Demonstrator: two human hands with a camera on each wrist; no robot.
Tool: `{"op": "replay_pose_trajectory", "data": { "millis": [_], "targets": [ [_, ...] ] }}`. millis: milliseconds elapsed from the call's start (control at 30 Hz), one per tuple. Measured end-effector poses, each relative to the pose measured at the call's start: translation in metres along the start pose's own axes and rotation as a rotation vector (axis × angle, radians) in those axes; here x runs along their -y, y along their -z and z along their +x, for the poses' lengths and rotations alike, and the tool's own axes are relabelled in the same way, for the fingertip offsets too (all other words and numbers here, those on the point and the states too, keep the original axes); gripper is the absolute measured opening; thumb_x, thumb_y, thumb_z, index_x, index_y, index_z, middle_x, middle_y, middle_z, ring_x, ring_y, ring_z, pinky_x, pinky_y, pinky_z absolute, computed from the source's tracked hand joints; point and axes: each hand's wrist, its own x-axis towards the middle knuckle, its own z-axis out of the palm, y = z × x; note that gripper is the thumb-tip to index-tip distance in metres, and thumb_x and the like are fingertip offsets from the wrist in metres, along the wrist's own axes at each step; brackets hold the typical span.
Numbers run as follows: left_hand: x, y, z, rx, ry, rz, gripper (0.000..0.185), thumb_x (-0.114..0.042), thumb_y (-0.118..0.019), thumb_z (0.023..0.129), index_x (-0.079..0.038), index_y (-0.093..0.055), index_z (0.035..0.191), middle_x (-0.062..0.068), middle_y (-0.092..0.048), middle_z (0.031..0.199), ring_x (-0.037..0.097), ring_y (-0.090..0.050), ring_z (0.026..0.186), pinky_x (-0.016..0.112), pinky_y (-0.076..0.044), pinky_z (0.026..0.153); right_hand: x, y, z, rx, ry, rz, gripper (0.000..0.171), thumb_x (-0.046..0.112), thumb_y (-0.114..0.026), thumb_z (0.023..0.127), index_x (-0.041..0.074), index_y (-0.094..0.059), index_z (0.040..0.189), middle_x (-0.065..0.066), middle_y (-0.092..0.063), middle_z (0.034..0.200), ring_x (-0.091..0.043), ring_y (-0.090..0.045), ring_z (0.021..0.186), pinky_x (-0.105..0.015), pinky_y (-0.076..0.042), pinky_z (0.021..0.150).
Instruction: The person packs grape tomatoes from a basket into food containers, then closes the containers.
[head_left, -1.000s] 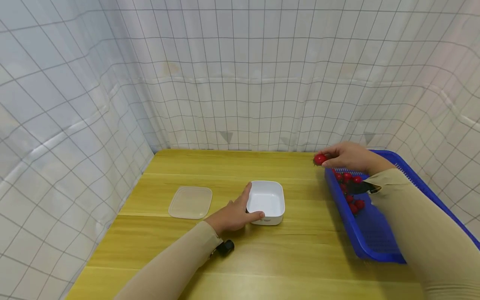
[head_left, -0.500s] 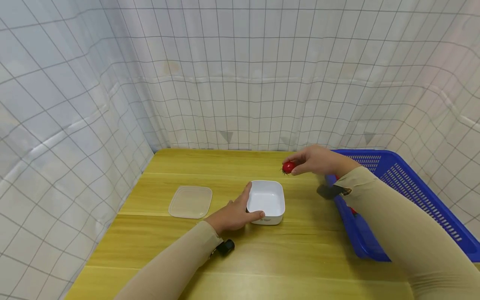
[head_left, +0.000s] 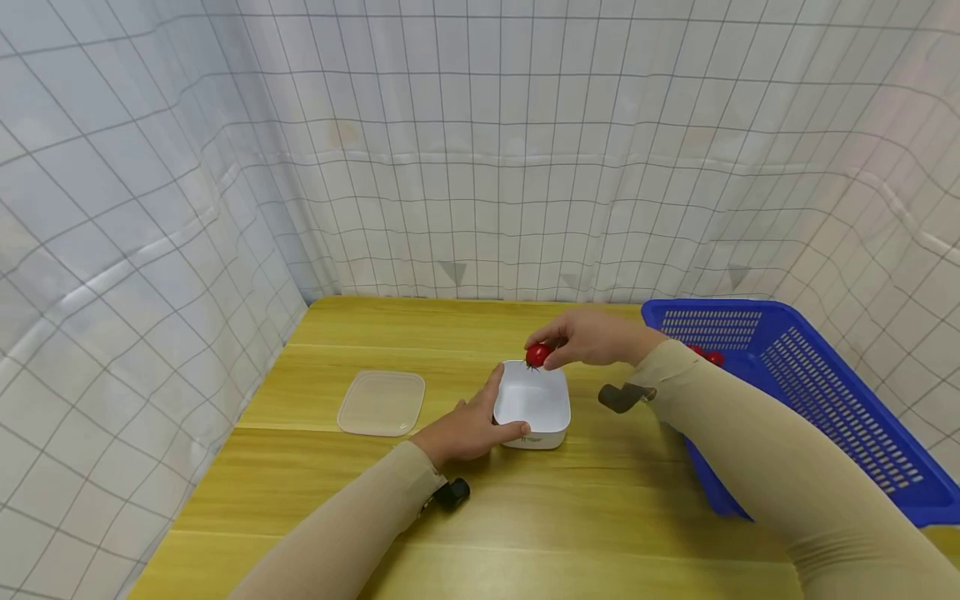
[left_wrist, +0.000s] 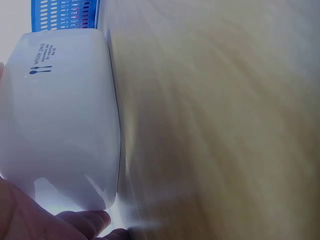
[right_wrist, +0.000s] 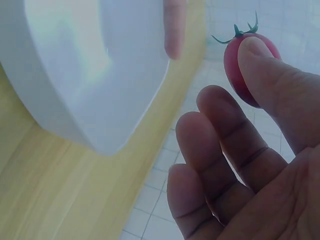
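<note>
Holding the cherry tomato (head_left: 537, 356) between thumb and fingertip, my right hand (head_left: 596, 337) hung just over the far rim of the white box (head_left: 534, 406), which sat on the yellow table (head_left: 480, 533). From the right wrist view the thumb lay flat on the red skin (right_wrist: 245, 67) with the green stalk pointing up and away, and the other fingers (right_wrist: 220, 125) were loosely bent beneath it, touching nothing else. My left hand (head_left: 468, 429) lay against the near left corner of the box, thumb along the front wall and fingers straight along the side, steadying it rather than clasping it; the left wrist view showed only fingertips (left_wrist: 82, 222) at the box's lower edge. I judged the tomato to be light, smooth and a little slippery, with a thin skin that would split or bruise under a hard squeeze, so a gentle pinch across its round middle, clear of the stalk, seemed the right hold. The box looked like stiff, light plastic, likely to slide on the wood if nudged, which is why a hand against its wall made sense. Its clear lid (head_left: 382, 403) lay flat on the table to the left, apart from the box. A blue basket (head_left: 825, 392) stood on the right, with more tomatoes (head_left: 712, 357) showing behind my sleeve.
</note>
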Motion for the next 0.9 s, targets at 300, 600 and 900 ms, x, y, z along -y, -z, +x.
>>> {"op": "replay_pose_trajectory", "data": {
  "millis": [300, 600, 900],
  "targets": [
    [0.0, 0.0, -0.001, 0.008, -0.008, -0.013, 0.112, -0.063, -0.061, 0.099, -0.015, 0.011, 0.17, 0.011, -0.015, 0.177, 0.033, -0.028, 0.16, 0.071, -0.008, 0.128, 0.006, -0.009, 0.009, 0.045, 0.011, -0.012, 0.044, 0.023, -0.075, 0.099, 0.016, -0.068, 0.141, 0.0, -0.075, 0.122, -0.014, -0.07, 0.108, -0.034, -0.059, 0.095],
    [0.0, 0.0, -0.001, 0.01, -0.014, -0.019, 0.112, -0.062, -0.062, 0.099, -0.016, 0.011, 0.17, 0.01, -0.015, 0.177, 0.033, -0.028, 0.161, 0.071, -0.007, 0.128, 0.01, -0.014, 0.014, 0.055, 0.023, 0.016, 0.041, 0.018, -0.077, 0.097, 0.016, -0.071, 0.138, 0.001, -0.076, 0.118, -0.014, -0.071, 0.105, -0.033, -0.06, 0.094],
    [0.001, 0.0, 0.0, 0.009, -0.016, -0.014, 0.112, -0.062, -0.061, 0.099, -0.015, 0.011, 0.17, 0.011, -0.014, 0.177, 0.034, -0.029, 0.16, 0.072, -0.007, 0.128, 0.012, -0.015, 0.015, 0.073, 0.061, 0.027, 0.043, 0.015, -0.077, 0.097, 0.011, -0.07, 0.14, -0.001, -0.078, 0.118, -0.013, -0.072, 0.108, -0.033, -0.06, 0.095]
  ]
}}
